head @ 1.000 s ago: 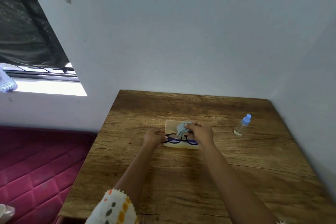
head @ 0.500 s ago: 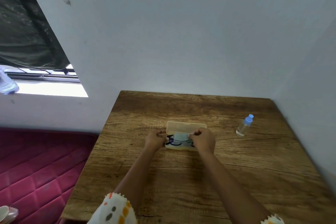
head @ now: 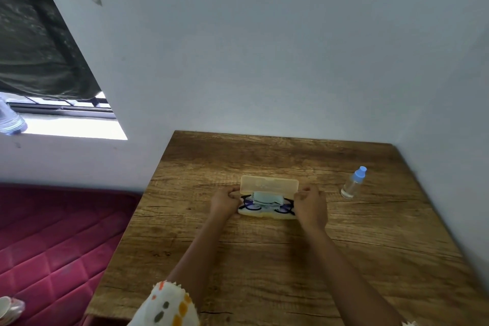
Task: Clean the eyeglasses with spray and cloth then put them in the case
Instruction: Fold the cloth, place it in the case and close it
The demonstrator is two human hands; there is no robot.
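- Left grip point(head: 225, 201) is curled round the left end of the case point(head: 264, 215); the right grip point(head: 309, 202) is curled on its right end.
- That case sits mid-counter point(head: 264, 259) with its beige lid point(head: 269, 185) raised; faint marks on the lid look too blurred to read.
- Dark-framed eyeglasses point(head: 250, 205) lie inside the case, with a folded cloth point(head: 267, 198) on top.
- Blue-capped spray bottle point(head: 353, 184) stands apart, to the right.

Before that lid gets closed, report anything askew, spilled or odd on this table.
Nothing stands out. The folded pale-blue cloth lies on the black-framed eyeglasses inside the open cream plastic case. The clear blue-capped spray bottle stands capped, nothing spilled.
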